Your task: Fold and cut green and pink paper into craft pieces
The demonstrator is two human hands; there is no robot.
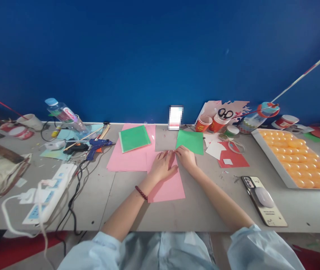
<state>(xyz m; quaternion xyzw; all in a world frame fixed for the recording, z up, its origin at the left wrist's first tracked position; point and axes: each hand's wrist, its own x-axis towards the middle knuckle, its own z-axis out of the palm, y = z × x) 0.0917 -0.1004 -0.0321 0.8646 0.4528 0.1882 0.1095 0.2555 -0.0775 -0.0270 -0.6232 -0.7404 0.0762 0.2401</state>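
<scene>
A pink paper sheet [167,187] lies on the grey table [114,195] straight in front of me. My left hand [162,167] rests flat on its upper part, fingers stretched out. My right hand [186,156] sits beside it at the sheet's top right corner, its fingertips pinching the paper's top edge. A larger pink sheet [126,159] lies to the left, with a green sheet [134,138] on top. Another green sheet [190,141] lies just beyond my right hand.
A phone [262,200] lies at the right, a tray of orange balls [300,157] beyond it. Red paper cups [203,123], scissors [225,113] and red paper [233,159] sit behind. On the left are a power strip [50,191], a blue glue gun [99,144] and a bottle [65,115].
</scene>
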